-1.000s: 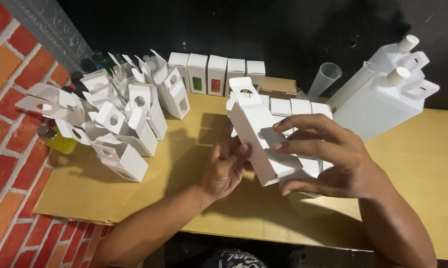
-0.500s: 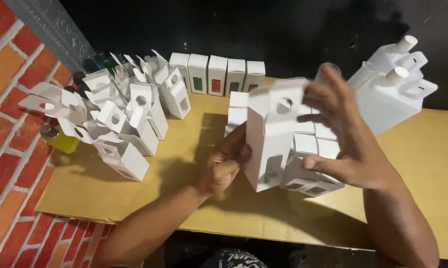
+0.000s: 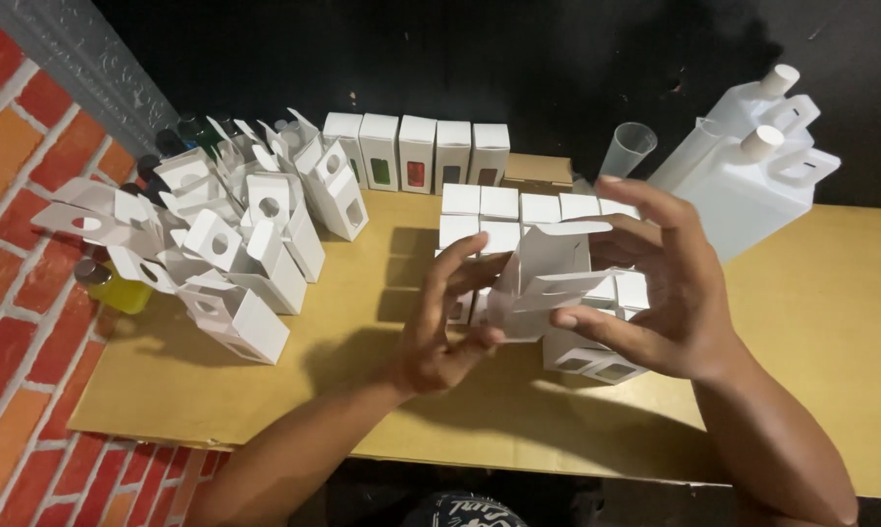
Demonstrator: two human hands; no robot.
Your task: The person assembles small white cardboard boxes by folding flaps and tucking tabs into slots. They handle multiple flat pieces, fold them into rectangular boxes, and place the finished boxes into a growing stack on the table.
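Both hands, left hand [image 3: 439,327] and right hand [image 3: 660,283], are grasping a small white carton [image 3: 548,278] with flaps open, above the counter [image 3: 831,312] centre. Its long axis runs roughly left-right, open flaps pointing far-right, over closed white boxes [image 3: 519,207].

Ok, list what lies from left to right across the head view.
Red brick floor → small yellow bottle → heap of open white cardboard boxes → left hand → white box being folded → right hand → white plastic jugs.
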